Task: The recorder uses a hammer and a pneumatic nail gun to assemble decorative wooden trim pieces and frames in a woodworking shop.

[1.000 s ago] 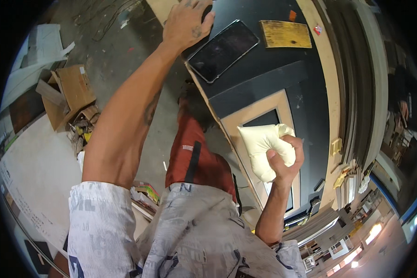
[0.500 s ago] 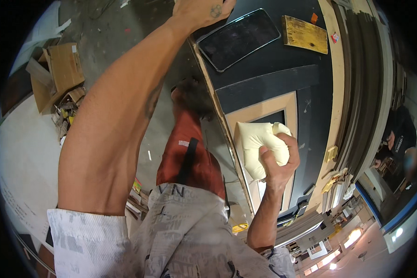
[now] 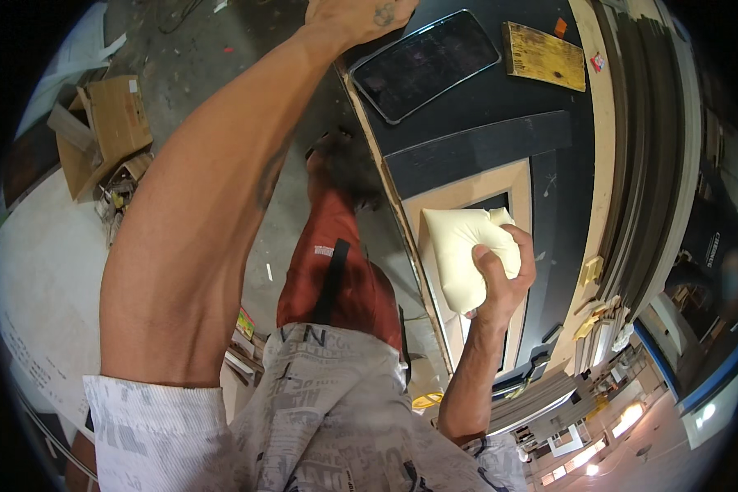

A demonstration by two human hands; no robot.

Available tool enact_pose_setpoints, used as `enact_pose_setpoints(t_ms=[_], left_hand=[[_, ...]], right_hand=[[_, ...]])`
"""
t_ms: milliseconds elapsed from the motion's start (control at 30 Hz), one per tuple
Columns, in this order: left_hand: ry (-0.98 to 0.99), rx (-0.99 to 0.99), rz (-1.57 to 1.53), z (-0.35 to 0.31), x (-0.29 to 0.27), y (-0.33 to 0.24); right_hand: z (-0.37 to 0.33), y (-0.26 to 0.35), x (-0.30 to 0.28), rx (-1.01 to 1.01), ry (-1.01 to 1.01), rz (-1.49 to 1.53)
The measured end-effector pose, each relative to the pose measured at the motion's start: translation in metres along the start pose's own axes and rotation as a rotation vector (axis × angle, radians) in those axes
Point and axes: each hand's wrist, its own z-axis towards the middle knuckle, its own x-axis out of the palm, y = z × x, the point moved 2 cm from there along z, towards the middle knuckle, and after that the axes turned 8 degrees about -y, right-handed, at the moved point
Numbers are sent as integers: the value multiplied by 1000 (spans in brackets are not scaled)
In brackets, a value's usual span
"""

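Note:
My right hand point(image 3: 504, 283) grips a soft, puffy pale-yellow pouch point(image 3: 459, 250), the thumb pressed into its near face and the fingers curled round its right side. The pouch is over a pale frame-like border point(image 3: 521, 184) on a dark board point(image 3: 467, 148). My left hand point(image 3: 361, 18) is at the top edge of the picture, by the board's far left corner; its fingers are mostly cut off. Just right of that hand lies a black smartphone point(image 3: 426, 66) in a clear case, screen up. Past it lies a worn yellow wooden block point(image 3: 545, 57).
Long dark strips point(image 3: 652, 164) are stacked along the board's right side. Small wood pieces point(image 3: 599, 328) lie near them. An open cardboard box point(image 3: 115, 123) stands on the left. A person in a dark shirt point(image 3: 713, 238) is at the far right.
The pouch has tilted and shifted slightly in my right hand, whose fingers have changed their grip a little. The person at the right has moved. My left arm stays nearly still.

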Motion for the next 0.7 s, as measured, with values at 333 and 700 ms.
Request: enact_pose_setpoints(t_ms=[333, 700], left_hand=[[25, 1, 2, 1, -1, 2], [44, 7, 0, 3, -4, -1]], right_hand=[[3, 0, 2, 22, -1, -6], [4, -1, 3, 74, -61, 14]])
